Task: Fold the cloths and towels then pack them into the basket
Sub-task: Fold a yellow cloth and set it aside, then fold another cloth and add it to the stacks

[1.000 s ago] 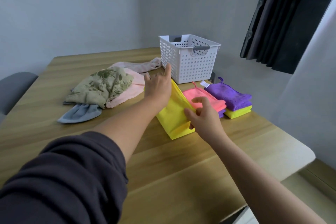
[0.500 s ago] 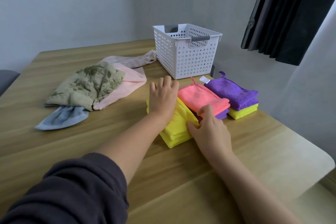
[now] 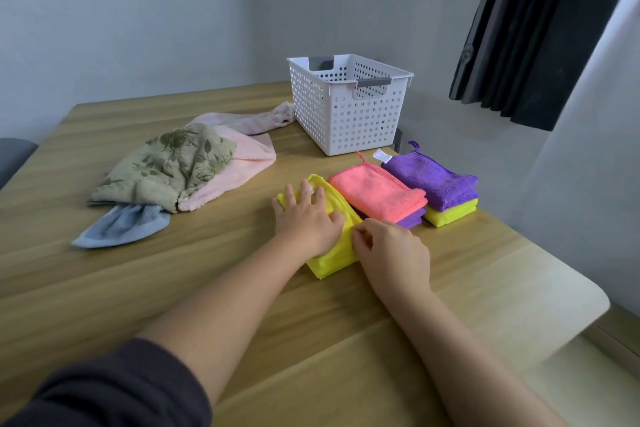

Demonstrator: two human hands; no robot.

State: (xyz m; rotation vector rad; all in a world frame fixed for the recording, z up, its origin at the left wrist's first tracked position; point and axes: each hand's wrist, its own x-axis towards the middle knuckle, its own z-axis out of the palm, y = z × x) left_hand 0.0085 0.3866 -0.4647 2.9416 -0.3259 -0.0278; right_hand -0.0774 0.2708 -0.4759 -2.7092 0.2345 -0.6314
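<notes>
A folded yellow cloth [image 3: 337, 253] lies on the wooden table [image 3: 173, 288]. My left hand [image 3: 306, 218] presses flat on top of it with straight fingers. My right hand [image 3: 391, 250] sits at the cloth's right edge, fingers curled, pinching that edge. Beside it to the right lies a folded pink cloth [image 3: 375, 194] on a purple one [image 3: 410, 220]. Further right, a folded purple cloth [image 3: 433, 180] rests on a yellow one [image 3: 450, 215]. The white perforated basket [image 3: 349, 114] stands behind them; nothing shows inside it.
An unfolded heap lies at the left: a green floral towel [image 3: 169, 166], a pink towel [image 3: 239, 163] and a blue cloth [image 3: 121, 225]. The table's right edge is near the stacks. A grey chair [image 3: 14, 156] shows at far left, a dark curtain [image 3: 536, 28] at upper right.
The yellow cloth, held up half-folded a second ago, now lies flat. My left hand has come down to press on it and my right hand has moved to its right edge.
</notes>
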